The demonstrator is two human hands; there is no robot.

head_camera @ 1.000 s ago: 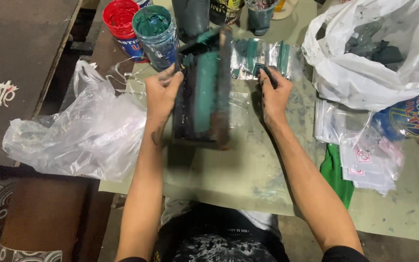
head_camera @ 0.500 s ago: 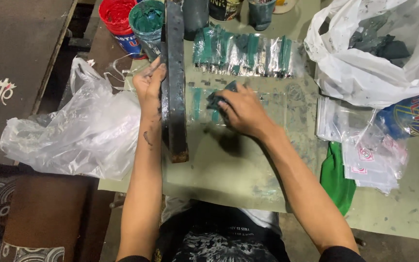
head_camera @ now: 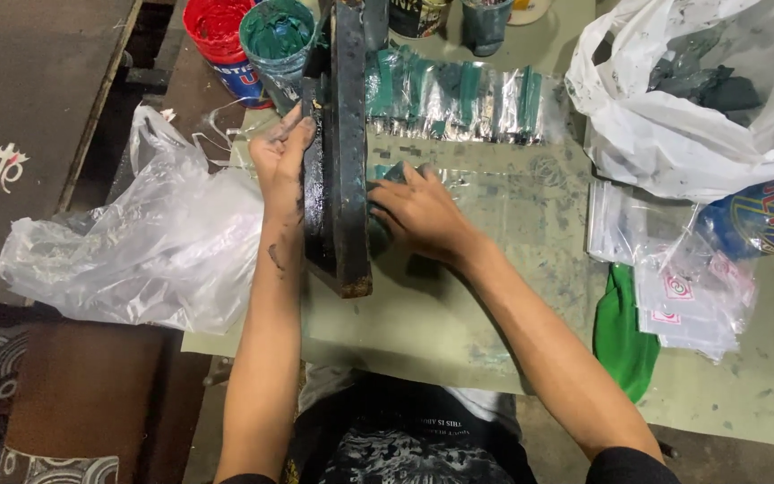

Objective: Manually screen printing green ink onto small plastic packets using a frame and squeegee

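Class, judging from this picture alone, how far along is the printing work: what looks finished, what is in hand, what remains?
Done: a row of green-printed clear packets lies along the table's far side. In hand: the left hand holds the dark frame raised on edge, while the right hand presses on the sheet beside it. Left: a loose pile of small clear bags lies at the right, apparently not yet printed green.

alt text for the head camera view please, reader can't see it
A person's left hand holds a dark, ink-stained frame tipped up on its edge, while the right hand presses on the green-smeared sheet beside it. Open tubs of red ink and green ink stand behind, with plastic bags on both sides.
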